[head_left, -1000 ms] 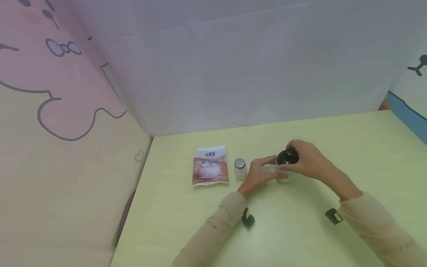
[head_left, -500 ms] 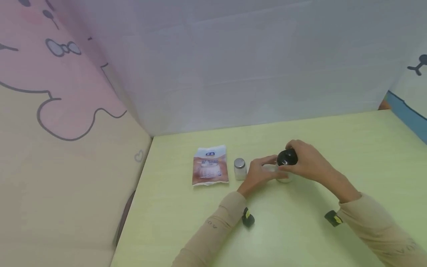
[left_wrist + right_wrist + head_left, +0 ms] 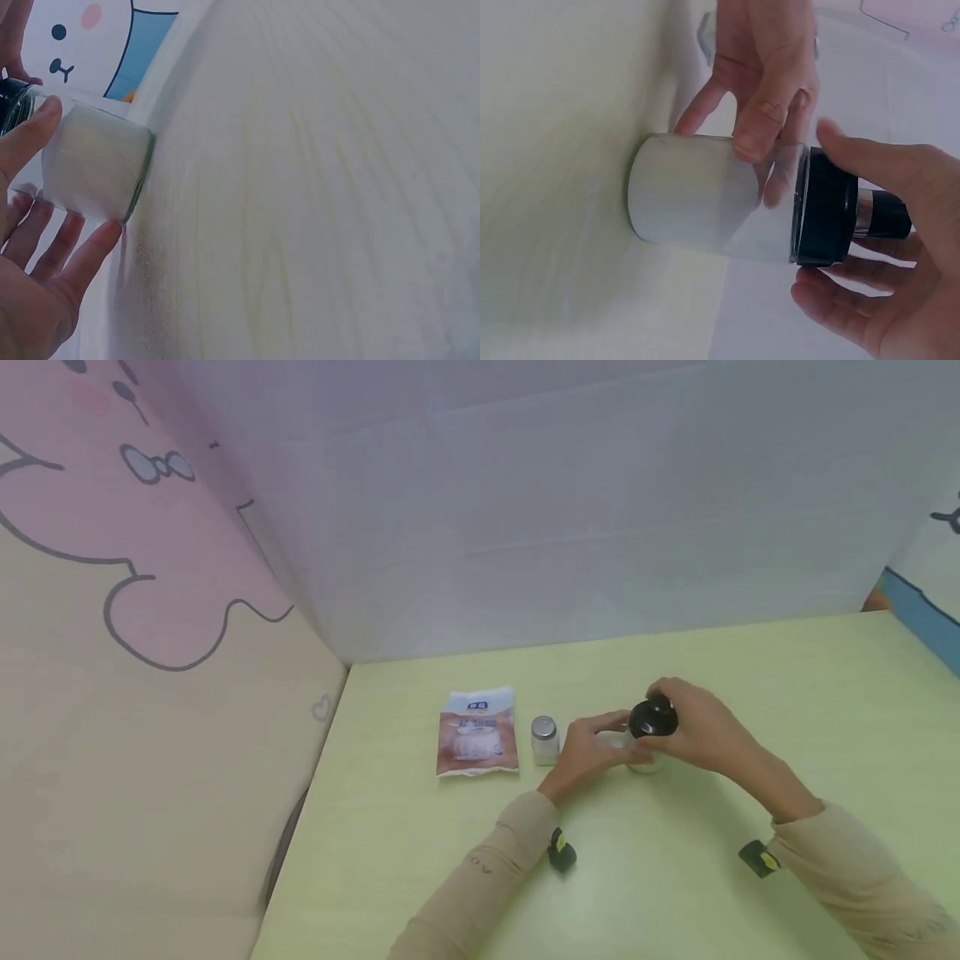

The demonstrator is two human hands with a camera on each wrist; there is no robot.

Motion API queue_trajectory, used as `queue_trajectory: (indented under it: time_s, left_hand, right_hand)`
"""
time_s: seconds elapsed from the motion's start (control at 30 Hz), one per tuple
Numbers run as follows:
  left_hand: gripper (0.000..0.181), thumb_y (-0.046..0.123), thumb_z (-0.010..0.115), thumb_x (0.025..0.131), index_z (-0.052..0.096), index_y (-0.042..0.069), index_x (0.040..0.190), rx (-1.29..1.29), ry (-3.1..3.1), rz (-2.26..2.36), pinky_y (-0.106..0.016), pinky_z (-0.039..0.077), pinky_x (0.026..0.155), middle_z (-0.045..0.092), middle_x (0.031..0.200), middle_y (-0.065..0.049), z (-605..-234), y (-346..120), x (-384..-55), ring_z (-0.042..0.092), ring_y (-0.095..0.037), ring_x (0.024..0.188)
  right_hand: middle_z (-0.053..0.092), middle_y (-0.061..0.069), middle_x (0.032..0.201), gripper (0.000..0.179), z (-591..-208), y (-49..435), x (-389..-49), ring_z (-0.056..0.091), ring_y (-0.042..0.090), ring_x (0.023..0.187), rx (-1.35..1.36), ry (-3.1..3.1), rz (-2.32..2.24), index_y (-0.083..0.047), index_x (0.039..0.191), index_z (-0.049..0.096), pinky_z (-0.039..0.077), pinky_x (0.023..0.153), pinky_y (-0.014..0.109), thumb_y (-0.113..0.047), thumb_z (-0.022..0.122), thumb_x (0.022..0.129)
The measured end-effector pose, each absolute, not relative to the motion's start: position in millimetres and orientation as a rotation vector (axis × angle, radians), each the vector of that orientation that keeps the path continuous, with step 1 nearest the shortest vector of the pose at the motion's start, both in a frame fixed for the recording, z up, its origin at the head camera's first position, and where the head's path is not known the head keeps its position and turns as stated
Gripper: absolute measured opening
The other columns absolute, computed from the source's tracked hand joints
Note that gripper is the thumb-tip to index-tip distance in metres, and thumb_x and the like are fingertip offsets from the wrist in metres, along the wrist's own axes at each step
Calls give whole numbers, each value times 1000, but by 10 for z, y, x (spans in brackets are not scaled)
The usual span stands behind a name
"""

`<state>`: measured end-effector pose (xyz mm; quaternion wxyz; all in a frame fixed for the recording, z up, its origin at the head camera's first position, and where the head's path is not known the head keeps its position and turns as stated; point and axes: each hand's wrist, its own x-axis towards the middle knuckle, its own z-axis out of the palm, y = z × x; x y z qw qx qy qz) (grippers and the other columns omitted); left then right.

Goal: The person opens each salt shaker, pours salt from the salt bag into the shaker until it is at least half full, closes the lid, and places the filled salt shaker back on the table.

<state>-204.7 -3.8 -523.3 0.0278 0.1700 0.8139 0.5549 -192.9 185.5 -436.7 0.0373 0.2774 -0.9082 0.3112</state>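
A clear glass jar [image 3: 686, 191] holds white grainy contents, banked up on one side. It stands on the table with a black lid [image 3: 651, 718] at its top; in the right wrist view a silver collar and black knob stick up from that lid. My left hand [image 3: 588, 752] grips the jar's side, thumb and fingers spread round the glass. My right hand [image 3: 705, 727] holds the lid by its rim between thumb and fingers. In the head view the hands hide most of the jar.
Left of the hands stands a small glass shaker [image 3: 545, 741] with a silver cap. Beyond it lies a brown and white printed packet [image 3: 477, 733]. A pale curtain [image 3: 570, 510] rises behind the table [image 3: 420, 843], and a cartoon-printed sheet [image 3: 187, 735] hangs at the left.
The head view has shifted slightly. Both hands stay at the jar; the right fingers and the lid have turned a little, and the lid's knob shows again.
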Motion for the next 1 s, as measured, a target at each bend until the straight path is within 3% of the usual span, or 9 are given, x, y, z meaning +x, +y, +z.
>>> queue_trajectory:
  time_s: [0.17, 0.27, 0.33, 0.5, 0.67, 0.8, 1.0]
  left_hand:
    - [52, 35, 85, 69, 66, 33, 117, 514, 2506, 1712, -25, 44, 95, 65, 110, 17, -5232, -36, -2043, 55, 0, 107]
    - [52, 35, 84, 69, 65, 32, 118, 507, 2500, 1709, -24, 44, 94, 65, 110, 17, -5232, -36, -2027, 56, 0, 107]
    - [52, 36, 83, 71, 65, 32, 119, 529, 2508, 1688, -24, 45, 93, 64, 112, 17, -5225, -32, -2021, 56, 0, 106]
    - [51, 36, 83, 71, 65, 32, 119, 570, 2533, 1642, -23, 46, 89, 63, 114, 18, -5213, -27, -2020, 58, 1, 101]
    - [53, 29, 82, 74, 63, 24, 123, 602, 2511, 1637, -19, 48, 88, 64, 116, 11, -5198, -36, -2009, 57, -2, 105]
    - [63, 18, 80, 77, 53, 16, 134, 617, 2501, 1608, -18, 50, 87, 57, 129, 1, -5081, -39, -1882, 51, -8, 118]
    - [58, 16, 78, 79, 53, 12, 131, 737, 2708, 1501, -18, 52, 82, 57, 129, -1, -4670, -271, -1493, 53, -10, 115]
  right_hand:
    - [58, 23, 108, 57, -4366, 1843, -1898, 56, 40, 98, 805, -2780, 966, 6, 115, 52, 50, 79, 55, -12, 83, 70]
    - [57, 22, 106, 57, -4396, 1817, -1852, 58, 37, 91, 708, -2791, 939, 5, 114, 52, 52, 71, 52, -21, 81, 73]
    - [56, 23, 109, 59, -4411, 1800, -1822, 57, 38, 93, 681, -2797, 941, 5, 118, 51, 52, 71, 53, -22, 81, 74]
    - [56, 28, 116, 64, -4406, 1753, -1787, 55, 46, 103, 674, -2784, 998, 7, 125, 48, 49, 81, 59, -7, 81, 72]
    - [53, 27, 117, 66, -4403, 1731, -1753, 52, 44, 104, 684, -2773, 968, 6, 125, 46, 49, 79, 59, -15, 81, 73]
    - [46, 23, 127, 72, -4351, 1845, -1665, 43, 43, 116, 729, -2709, 993, 1, 131, 44, 42, 88, 62, -24, 81, 76]
    - [40, 20, 140, 77, -4299, 2139, -1483, 34, 44, 126, 650, -2665, 1069, -8, 139, 41, 33, 93, 67, -30, 79, 77]
